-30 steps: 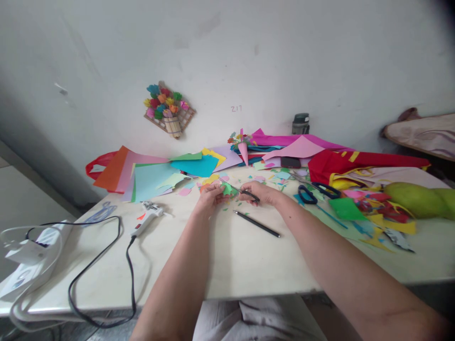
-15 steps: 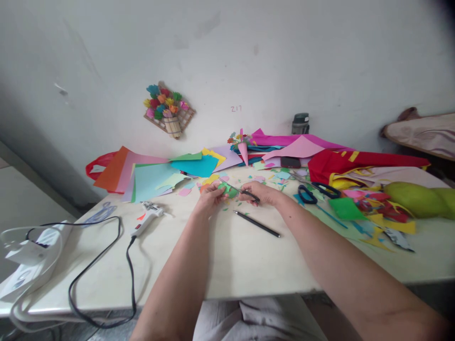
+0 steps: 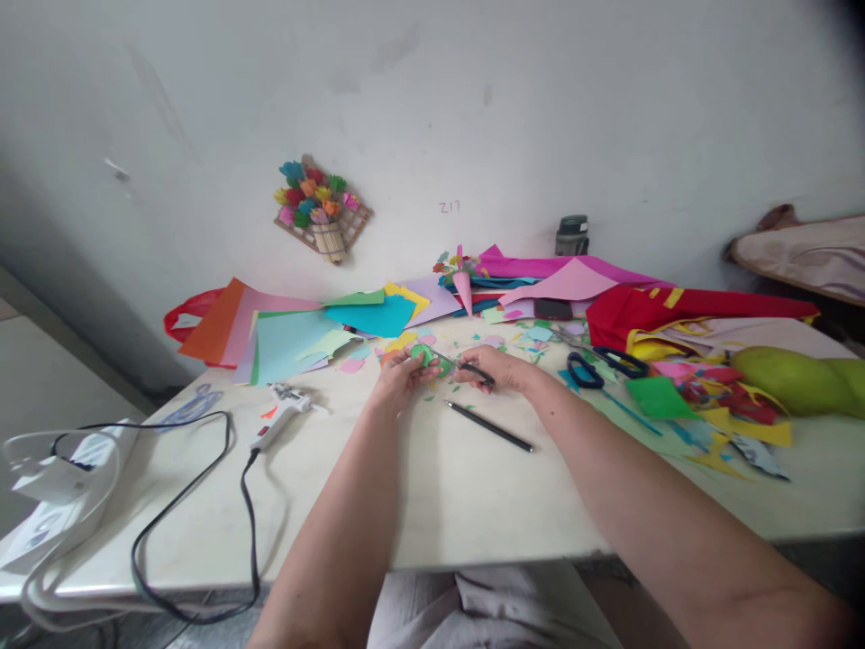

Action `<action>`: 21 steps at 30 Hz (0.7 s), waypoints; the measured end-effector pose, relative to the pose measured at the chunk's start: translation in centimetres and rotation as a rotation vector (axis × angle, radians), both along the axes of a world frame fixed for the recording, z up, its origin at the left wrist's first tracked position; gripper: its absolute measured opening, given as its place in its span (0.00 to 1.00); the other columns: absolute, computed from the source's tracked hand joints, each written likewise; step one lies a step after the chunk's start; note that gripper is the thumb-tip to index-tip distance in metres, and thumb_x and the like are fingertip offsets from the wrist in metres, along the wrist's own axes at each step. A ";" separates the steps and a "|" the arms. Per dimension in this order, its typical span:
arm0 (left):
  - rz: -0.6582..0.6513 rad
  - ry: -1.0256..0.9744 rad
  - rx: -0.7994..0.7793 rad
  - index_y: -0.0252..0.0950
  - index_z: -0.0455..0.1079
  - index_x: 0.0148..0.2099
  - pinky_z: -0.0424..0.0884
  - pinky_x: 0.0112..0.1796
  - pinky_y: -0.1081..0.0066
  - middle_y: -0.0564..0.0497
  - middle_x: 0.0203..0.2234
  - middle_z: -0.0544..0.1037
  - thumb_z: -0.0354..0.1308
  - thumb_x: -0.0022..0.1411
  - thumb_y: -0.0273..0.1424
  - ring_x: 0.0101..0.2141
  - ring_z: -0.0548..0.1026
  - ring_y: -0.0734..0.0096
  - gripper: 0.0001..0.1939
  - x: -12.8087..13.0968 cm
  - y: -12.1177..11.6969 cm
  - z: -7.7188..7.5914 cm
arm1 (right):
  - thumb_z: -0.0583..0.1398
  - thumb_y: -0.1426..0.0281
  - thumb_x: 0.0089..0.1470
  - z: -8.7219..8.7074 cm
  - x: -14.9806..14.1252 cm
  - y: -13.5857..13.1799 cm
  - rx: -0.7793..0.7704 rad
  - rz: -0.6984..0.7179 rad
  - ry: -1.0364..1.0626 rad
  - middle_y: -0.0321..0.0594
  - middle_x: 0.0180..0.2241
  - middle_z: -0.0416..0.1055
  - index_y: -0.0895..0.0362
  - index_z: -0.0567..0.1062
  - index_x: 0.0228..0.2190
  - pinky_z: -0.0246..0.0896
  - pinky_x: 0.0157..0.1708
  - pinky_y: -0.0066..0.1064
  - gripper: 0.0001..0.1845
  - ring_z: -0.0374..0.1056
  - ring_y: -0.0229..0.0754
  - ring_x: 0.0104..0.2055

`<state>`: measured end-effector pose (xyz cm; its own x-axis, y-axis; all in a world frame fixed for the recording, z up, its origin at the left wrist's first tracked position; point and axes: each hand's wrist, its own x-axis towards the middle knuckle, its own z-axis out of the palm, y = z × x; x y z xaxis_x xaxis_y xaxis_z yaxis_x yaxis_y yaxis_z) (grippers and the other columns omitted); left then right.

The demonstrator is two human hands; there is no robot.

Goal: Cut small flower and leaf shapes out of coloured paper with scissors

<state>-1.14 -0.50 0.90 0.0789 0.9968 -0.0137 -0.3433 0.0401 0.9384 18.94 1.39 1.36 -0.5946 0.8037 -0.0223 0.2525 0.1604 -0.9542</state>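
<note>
Near the middle of the table, my left hand (image 3: 404, 375) pinches a small piece of green paper (image 3: 420, 355) between thumb and fingers. My right hand (image 3: 492, 368) is closed round the black handles of a pair of scissors (image 3: 466, 366). Their blades point left and lie against the green paper; whether they are parted is too small to tell. Tiny coloured paper scraps (image 3: 451, 389) are strewn under and beyond both hands. Just in front of my hands a black pen (image 3: 489, 427) lies slantwise on the table.
A hot glue gun (image 3: 282, 424) with its black cord lies at left, by a white power strip (image 3: 74, 505). Coloured paper sheets (image 3: 284, 347) spread along the back. Second scissors (image 3: 601, 362), scraps and red cloth (image 3: 649, 315) lie at right. A paper-flower cone (image 3: 462, 293) stands behind.
The green paper in my left hand has turned slightly and looks smaller and rounder beside the blades. Both hands have stayed in nearly the same place.
</note>
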 end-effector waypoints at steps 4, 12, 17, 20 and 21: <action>-0.001 0.018 0.005 0.31 0.67 0.34 0.74 0.26 0.78 0.46 0.25 0.79 0.65 0.55 0.25 0.23 0.78 0.73 0.08 0.1 -0.3 0.3 | 0.64 0.63 0.41 0.4 0.0 -0.5 -0.003 0.007 0.004 0.27 0.14 0.56 0.57 0.65 0.20 0.47 0.14 0.24 0.13 0.53 0.29 0.14; -0.068 0.044 0.032 0.29 0.68 0.31 0.73 0.25 0.80 0.47 0.24 0.79 0.67 0.53 0.26 0.22 0.76 0.76 0.09 0.2 -0.6 0.5 | 0.64 0.62 0.44 0.8 0.4 -0.6 -0.008 0.025 -0.090 0.29 0.14 0.60 0.57 0.65 0.22 0.45 0.14 0.24 0.15 0.54 0.29 0.14; -0.077 0.056 0.027 0.29 0.69 0.31 0.72 0.25 0.79 0.47 0.24 0.79 0.67 0.52 0.26 0.22 0.77 0.75 0.09 0.1 -0.6 0.6 | 0.64 0.60 0.45 0.8 0.6 -0.5 0.036 0.013 -0.136 0.30 0.16 0.63 0.57 0.67 0.24 0.45 0.14 0.24 0.15 0.57 0.30 0.14; -0.083 0.070 0.024 0.29 0.69 0.31 0.72 0.25 0.79 0.47 0.24 0.79 0.67 0.53 0.26 0.22 0.76 0.75 0.09 0.1 -0.6 0.6 | 0.63 0.61 0.46 0.7 0.8 -0.4 0.048 0.037 -0.122 0.30 0.17 0.64 0.57 0.66 0.24 0.45 0.14 0.23 0.15 0.57 0.30 0.14; -0.083 0.073 0.024 0.28 0.69 0.31 0.72 0.25 0.79 0.47 0.24 0.79 0.67 0.53 0.26 0.22 0.76 0.75 0.09 0.1 -0.6 0.6 | 0.63 0.61 0.46 0.6 0.8 -0.3 0.049 0.043 -0.112 0.30 0.17 0.64 0.57 0.66 0.23 0.45 0.14 0.23 0.15 0.57 0.30 0.14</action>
